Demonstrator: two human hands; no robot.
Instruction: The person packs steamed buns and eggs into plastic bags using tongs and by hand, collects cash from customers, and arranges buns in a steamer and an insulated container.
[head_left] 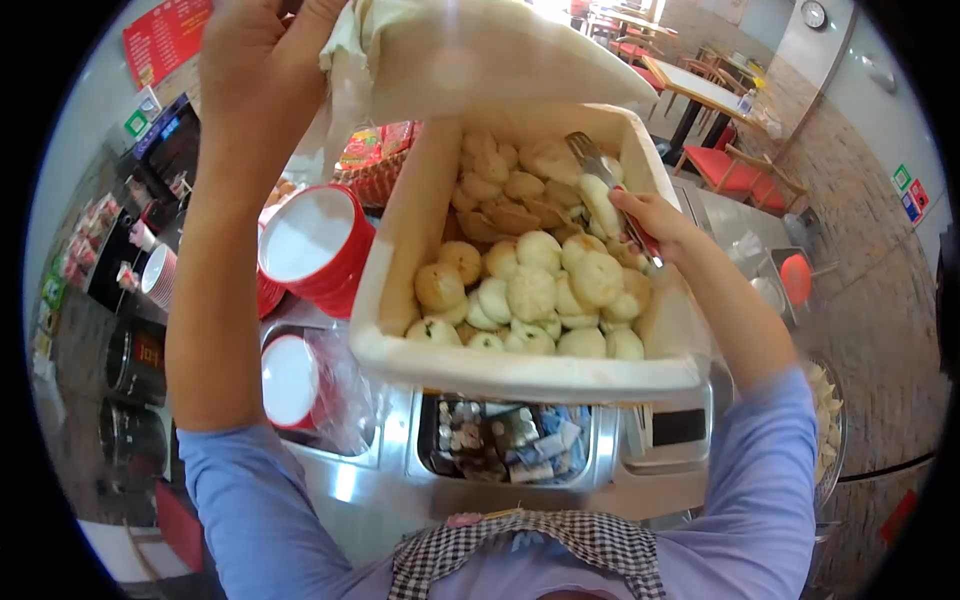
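My left hand (262,70) is raised at the upper left, its fingers closed on the edge of a pale cloth (360,75). The cloth lies along a whitish cover (480,55) tilted up over the far side of a white foam box (520,377). Inside the box are piled round steamed buns (538,290), some with green filling showing, and brownish folded pieces (500,215) behind them. My right hand (655,222) grips metal tongs (590,155) with red handles over the box's right side. A long white bun (600,208) lies at the tongs; whether they pinch it I cannot tell.
Stacked red-and-white bowls (315,235) stand left of the box, beside a basket of red packets (375,165). A tray of coins and banknotes (510,440) sits in the counter in front. Tables and red-seated chairs (735,172) are beyond, at the right.
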